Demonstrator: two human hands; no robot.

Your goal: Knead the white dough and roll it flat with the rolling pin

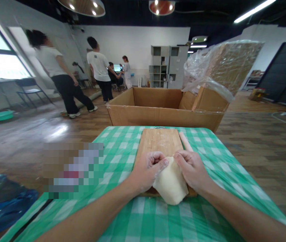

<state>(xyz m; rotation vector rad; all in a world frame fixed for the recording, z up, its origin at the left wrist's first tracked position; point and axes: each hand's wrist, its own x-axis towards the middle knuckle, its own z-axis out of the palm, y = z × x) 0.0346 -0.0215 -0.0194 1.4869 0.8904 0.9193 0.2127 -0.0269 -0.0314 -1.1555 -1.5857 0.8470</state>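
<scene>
A pale, flattened sheet of dough (171,183) hangs from both hands over the near end of a wooden cutting board (159,139). My left hand (149,171) pinches its upper left edge between thumb and curled fingers. The upper right edge is gripped by my right hand (192,168) in the same way. White flour marks the fingers, and a light dusting shows on the board. The dough's lower edge reaches past the board's near edge. To the right of the board lies a light wooden rolling pin (185,141), partly hidden behind my right hand.
A green checked cloth (117,151) covers the table. A blurred-out item (75,168) lies on its left side. Beyond the table stands a large open cardboard box (163,114) with plastic wrap (205,67). Several people are farther back, and a blue plastic bag (7,205) sits at lower left.
</scene>
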